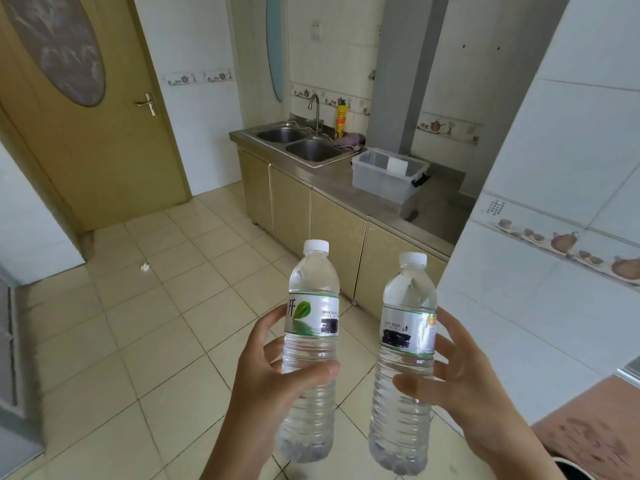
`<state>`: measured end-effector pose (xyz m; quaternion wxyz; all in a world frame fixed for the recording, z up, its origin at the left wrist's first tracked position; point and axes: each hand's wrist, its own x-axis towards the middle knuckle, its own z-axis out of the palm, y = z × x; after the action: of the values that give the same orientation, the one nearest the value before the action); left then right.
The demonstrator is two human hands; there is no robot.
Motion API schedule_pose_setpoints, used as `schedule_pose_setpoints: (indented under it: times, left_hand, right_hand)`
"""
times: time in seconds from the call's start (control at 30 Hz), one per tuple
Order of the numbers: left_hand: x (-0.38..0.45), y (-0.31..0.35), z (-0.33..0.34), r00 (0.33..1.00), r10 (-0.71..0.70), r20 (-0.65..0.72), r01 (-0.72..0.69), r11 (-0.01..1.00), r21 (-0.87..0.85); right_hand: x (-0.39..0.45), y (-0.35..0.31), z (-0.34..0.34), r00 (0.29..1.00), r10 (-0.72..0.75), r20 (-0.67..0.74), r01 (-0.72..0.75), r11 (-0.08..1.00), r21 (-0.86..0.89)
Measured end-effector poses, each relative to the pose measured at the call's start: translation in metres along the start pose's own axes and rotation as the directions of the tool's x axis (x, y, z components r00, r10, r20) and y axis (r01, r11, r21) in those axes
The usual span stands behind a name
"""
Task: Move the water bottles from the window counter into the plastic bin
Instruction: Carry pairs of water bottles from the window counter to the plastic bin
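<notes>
I hold two clear water bottles with white caps upright in front of me, over the tiled floor. My left hand (273, 379) grips the left bottle (311, 306) around its middle, below a label with a green leaf. My right hand (460, 386) grips the right bottle (408, 306) the same way. The clear plastic bin (384, 183) with black handle clips stands open on the steel counter (353, 199) ahead, to the right of the sink. It lies well beyond both bottles. A white piece shows inside the bin.
A double steel sink (298, 142) with a tap, a yellow bottle (341, 121) and a purple cloth (348, 139) sit left of the bin. A tiled wall corner (540, 220) juts in at the right. A wooden door (86, 116) stands at the left. A reddish surface (595, 431) lies at lower right.
</notes>
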<state>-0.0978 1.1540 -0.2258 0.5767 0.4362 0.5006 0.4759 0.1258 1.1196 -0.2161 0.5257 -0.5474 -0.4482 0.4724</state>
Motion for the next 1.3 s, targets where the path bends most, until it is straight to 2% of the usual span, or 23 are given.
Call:
schedule_pose_setpoints:
  times: [0.43,0.9,1.13,1.3]
  left_hand:
    - [0.276,0.057,0.06,0.985,-0.012,0.171,0.0,0.998,0.067]
    - [0.529,0.078,0.179,0.992,-0.014,0.128,0.009,0.999,0.046]
    - [0.638,0.092,0.231,0.986,-0.032,0.163,0.026,0.999,0.037]
    - [0.738,0.095,0.268,0.965,-0.048,0.258,0.034,0.998,0.059]
  right_hand:
    - [0.241,-0.024,-0.02,0.993,0.002,-0.122,0.003,0.999,0.04]
    - [0.52,-0.015,-0.109,0.989,0.017,-0.144,-0.016,1.0,0.007]
    - [0.627,-0.025,-0.138,0.982,0.027,-0.185,-0.033,0.999,-0.027]
    - [0.714,-0.016,-0.158,0.964,0.052,-0.262,-0.056,0.998,-0.008]
